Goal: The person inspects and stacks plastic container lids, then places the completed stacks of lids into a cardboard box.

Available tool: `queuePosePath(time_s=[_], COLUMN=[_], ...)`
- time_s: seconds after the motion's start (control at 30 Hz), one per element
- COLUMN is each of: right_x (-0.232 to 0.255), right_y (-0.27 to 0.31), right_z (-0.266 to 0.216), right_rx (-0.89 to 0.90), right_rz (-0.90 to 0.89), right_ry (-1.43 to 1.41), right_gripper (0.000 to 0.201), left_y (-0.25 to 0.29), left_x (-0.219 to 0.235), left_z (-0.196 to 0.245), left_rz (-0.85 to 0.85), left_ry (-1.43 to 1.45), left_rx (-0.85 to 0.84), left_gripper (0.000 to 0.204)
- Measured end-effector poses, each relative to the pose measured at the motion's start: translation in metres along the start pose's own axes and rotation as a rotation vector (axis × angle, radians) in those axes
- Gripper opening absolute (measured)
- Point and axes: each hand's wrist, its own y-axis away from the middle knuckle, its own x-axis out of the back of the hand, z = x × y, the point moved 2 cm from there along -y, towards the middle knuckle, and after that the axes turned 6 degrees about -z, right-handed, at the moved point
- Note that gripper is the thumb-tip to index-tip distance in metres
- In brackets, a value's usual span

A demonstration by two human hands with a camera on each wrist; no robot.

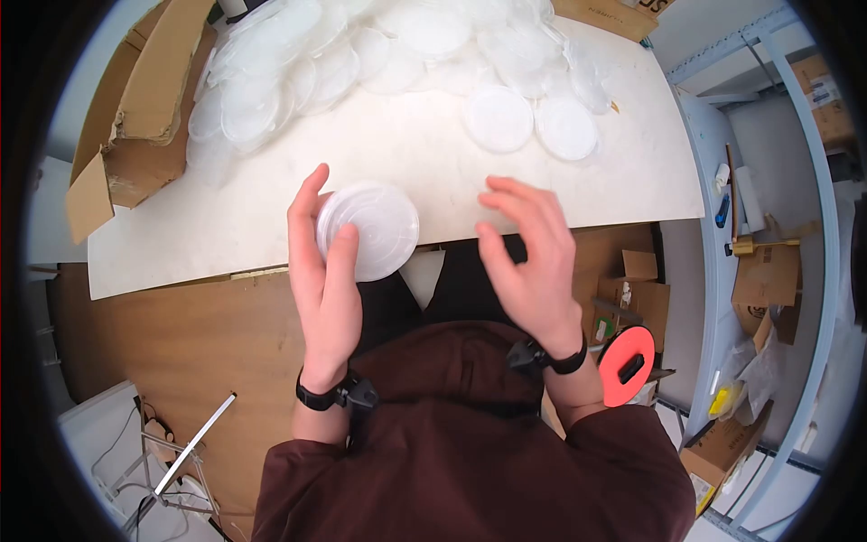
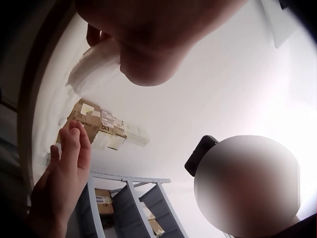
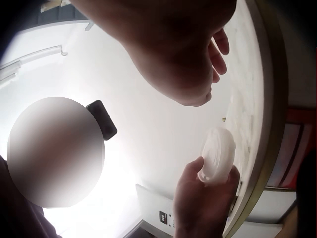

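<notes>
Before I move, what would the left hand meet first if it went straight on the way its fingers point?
Likely the pile of translucent round plastic lids, beyond a bare strip of white tabletop. How high the left hand sits is unclear, so it might pass over them.

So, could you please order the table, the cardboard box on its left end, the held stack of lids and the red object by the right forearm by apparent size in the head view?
Largest to smallest:
1. Table
2. Cardboard box
3. Stack of lids, in the left hand
4. Red object
</notes>
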Motion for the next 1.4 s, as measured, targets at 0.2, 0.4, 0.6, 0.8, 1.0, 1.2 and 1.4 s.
queuePosePath(time_s=[0.2, 0.4, 0.6, 0.8, 1.0, 1.2, 1.4], right_x=[0.005, 0.005, 0.014, 0.005, -0.011, -0.014, -0.018], right_y=[-0.040, -0.044, -0.032, -0.001, 0.022, 0.027, 0.031], right_z=[0.058, 0.069, 0.052, 0.012, -0.027, -0.037, -0.043], right_rx=[-0.030, -0.009, -0.039, -0.179, -0.035, 0.036, 0.030], right_rz=[-0.073, -0.091, -0.001, -0.038, -0.048, -0.027, -0.025], right_ry=[0.388, 0.440, 0.212, -0.289, -0.375, -0.441, -0.499], right_gripper=[0.024, 0.017, 0.013, 0.012, 0.025, 0.028, 0.024], left_y=[-0.048, -0.052, -0.036, -0.019, 0.011, 0.028, 0.032], left_x=[0.000, -0.005, 0.000, -0.016, -0.031, -0.027, -0.024], left_z=[-0.022, -0.019, -0.021, -0.008, 0.015, 0.014, 0.011], left_rz=[-0.062, -0.029, -0.152, -0.027, -0.249, -0.292, -0.319], left_ry=[-0.186, -0.629, -0.646, -0.515, 0.006, 0.248, 0.399], left_rx=[-0.014, -0.264, -0.306, -0.424, -0.326, -0.184, -0.205], left_gripper=[0.058, 0.051, 0.059, 0.046, 0.023, 0.017, 0.016])
